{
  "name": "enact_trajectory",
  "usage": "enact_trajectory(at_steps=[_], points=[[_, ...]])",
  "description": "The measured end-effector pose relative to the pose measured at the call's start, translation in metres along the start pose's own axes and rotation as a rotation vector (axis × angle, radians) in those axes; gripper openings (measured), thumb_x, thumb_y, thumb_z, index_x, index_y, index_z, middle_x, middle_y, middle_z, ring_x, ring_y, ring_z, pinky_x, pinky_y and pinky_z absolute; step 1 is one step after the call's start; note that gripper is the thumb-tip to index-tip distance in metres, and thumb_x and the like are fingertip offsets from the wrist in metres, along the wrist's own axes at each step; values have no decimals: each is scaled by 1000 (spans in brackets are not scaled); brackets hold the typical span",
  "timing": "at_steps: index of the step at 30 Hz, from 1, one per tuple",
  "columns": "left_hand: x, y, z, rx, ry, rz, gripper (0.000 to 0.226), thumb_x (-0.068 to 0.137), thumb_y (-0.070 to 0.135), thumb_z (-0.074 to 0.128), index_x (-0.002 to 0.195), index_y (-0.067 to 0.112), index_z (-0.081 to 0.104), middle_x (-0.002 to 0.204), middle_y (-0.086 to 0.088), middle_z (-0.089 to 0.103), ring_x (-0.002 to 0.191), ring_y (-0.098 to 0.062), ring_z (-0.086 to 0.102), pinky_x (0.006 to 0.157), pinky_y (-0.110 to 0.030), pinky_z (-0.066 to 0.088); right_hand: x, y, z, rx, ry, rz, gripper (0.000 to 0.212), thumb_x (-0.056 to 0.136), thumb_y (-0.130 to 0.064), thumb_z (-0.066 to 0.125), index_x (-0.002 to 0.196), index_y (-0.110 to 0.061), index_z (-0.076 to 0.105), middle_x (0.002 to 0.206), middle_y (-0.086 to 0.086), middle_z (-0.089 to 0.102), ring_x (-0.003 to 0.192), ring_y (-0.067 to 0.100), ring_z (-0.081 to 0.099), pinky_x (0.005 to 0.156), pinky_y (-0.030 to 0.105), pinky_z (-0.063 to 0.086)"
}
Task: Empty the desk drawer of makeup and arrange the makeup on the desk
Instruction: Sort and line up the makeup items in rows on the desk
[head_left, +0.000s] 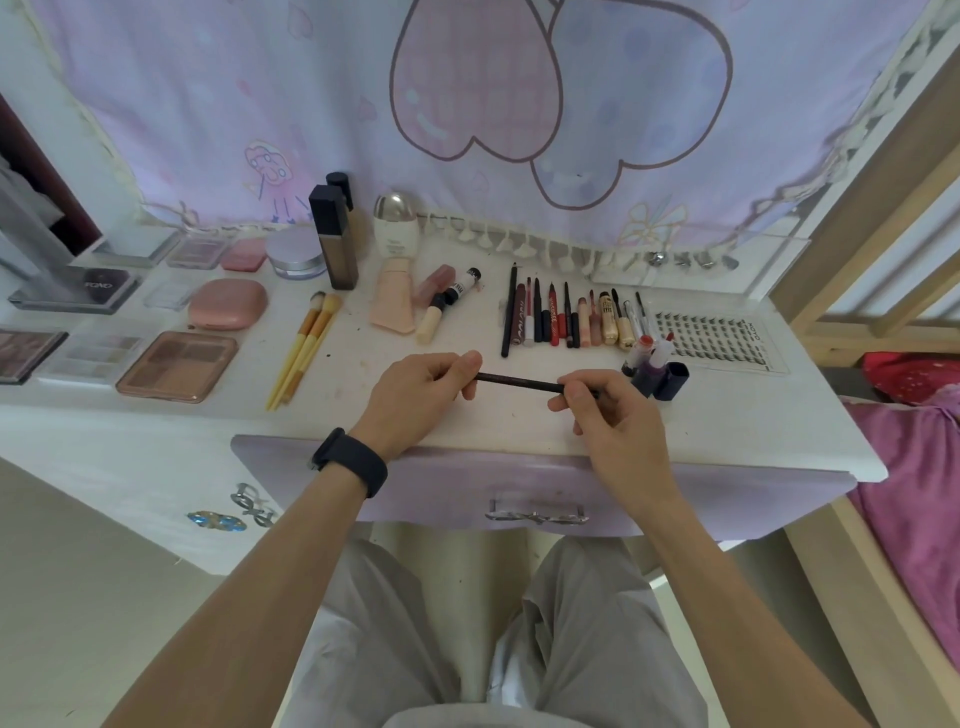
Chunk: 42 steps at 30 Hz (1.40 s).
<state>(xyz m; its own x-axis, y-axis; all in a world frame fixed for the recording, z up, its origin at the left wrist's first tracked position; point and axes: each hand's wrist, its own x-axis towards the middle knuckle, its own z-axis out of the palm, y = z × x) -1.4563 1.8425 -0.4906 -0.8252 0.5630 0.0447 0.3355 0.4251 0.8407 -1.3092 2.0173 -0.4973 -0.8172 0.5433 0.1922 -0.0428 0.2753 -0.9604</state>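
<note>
Palettes and compacts at the far left of the frame, laid flat in loose rows, the brown palette (176, 366) nearest the front edge and the pink compact (227, 304) just behind it; grouped by kind, by the look of it. Next rightward, two yellow-handled brushes (304, 353) side by side, bristles toward the back. Behind them, upright at the curtain's hem, the tall dark-capped bottle (332, 244) and the silver-capped white bottle (396, 226), probably kept at the back for height; a peach tube (395, 301) flat in front.

At centre, left hand (415, 397) curled round one end of a slim dark pencil (519, 383), right hand (608, 421) pinching the other end between thumb and fingers, the pencil roughly level and seemingly lifted off the desk (727, 415). Held at both ends perhaps to check or seat a cap before joining the row of pencils and liners (561, 319) lined up parallel just behind. Further right, small dark bottles (660, 374), then a clear lash tray (711, 338).

As to containers: shadow pans showing in the brown palette, through a clear lid or none, hard to say; lavender jar (296, 254) lidded, contents hidden; lash tray filled with rows of lash clusters; drawer (467, 488) at lower centre pushed in, inside out of sight, so no telling whether emptied
</note>
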Motion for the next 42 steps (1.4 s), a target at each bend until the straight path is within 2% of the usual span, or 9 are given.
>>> enact_trajectory(at_steps=[4, 9, 13, 17, 21, 30, 33, 39, 42], points=[[-1, 3, 3, 19, 31, -43, 53, 101, 57, 40, 72, 19, 62, 63, 9, 56, 60, -11, 46, 67, -30, 39, 1, 0, -1, -3, -67, 3, 18, 101, -14, 60, 105, -29, 68, 94, -11, 77, 93, 7, 70, 73, 19, 54], [-4, 12, 11, 79, 39, 180, 17, 97, 48, 55, 106, 41, 67, 98, 21, 65, 92, -4, 56, 81, -23, 45, 8, -2, 1, -52, -74, 38, 13, 101, -20, 61, 104, -31, 69, 92, -13, 77, 71, 15, 63, 64, 23, 51], [-7, 13, 23, 330, 81, 373, 18, 97, 39, 59, 108, 32, 72, 84, 15, 62, 82, -10, 50, 71, -27, 41, 11, -2, 2, -92, -77, 51, 9, 101, -25, 62, 103, -30, 69, 88, -14, 77, 66, -4, 59, 61, 13, 41], [-7, 12, 26, 378, 48, 402, 26, 103, 37, 48, 102, 22, 68, 77, 13, 51, 73, -9, 43, 63, -32, 42, 13, -1, 0, -90, -49, 36, 9, 101, -26, 61, 99, -29, 69, 81, -13, 76, 62, 3, 52, 55, 13, 38], [-9, 10, 21, 322, -28, 340, 32, 104, 40, 44, 90, 18, 65, 73, 6, 58, 67, -15, 50, 64, -35, 45, 12, 1, -1, -65, -38, 25, 10, 101, -23, 61, 97, -26, 70, 78, -12, 74, 61, 9, 49, 54, 15, 38], [-6, 3, 5, -85, 77, 197, 37, 99, 43, 48, 73, 22, 64, 70, -12, 58, 65, -23, 46, 61, -26, 33, 9, 6, -19, 74, 22, 36, 11, 101, -20, 60, 100, -23, 71, 83, -4, 76, 58, 1, 49, 57, 12, 43], [-5, 2, 3, -141, 94, 169, 36, 101, 42, 49, 74, 25, 66, 68, -8, 55, 60, -8, 40, 58, -19, 29, 11, 7, -20, 126, 32, 55, 12, 102, -18, 59, 102, -22, 70, 86, -1, 77, 58, 5, 46, 55, 15, 44], [2, 1, 8, -245, 123, 20, 27, 105, 30, 45, 93, 32, 70, 65, 11, 51, 62, -5, 42, 60, -18, 35, 8, 10, -18, 84, -11, 27, 24, 102, -10, 57, 116, -25, 69, 103, -10, 78, 87, 1, 67, 70, 14, 51], [13, 7, 7, -240, 146, -51, 18, 104, 23, 44, 105, 29, 61, 76, 18, 66, 71, -7, 56, 67, -21, 45, 7, 12, -12, -31, -33, 3, 27, 104, -13, 54, 118, -32, 67, 104, -18, 76, 68, 2, 59, 67, 14, 51]])
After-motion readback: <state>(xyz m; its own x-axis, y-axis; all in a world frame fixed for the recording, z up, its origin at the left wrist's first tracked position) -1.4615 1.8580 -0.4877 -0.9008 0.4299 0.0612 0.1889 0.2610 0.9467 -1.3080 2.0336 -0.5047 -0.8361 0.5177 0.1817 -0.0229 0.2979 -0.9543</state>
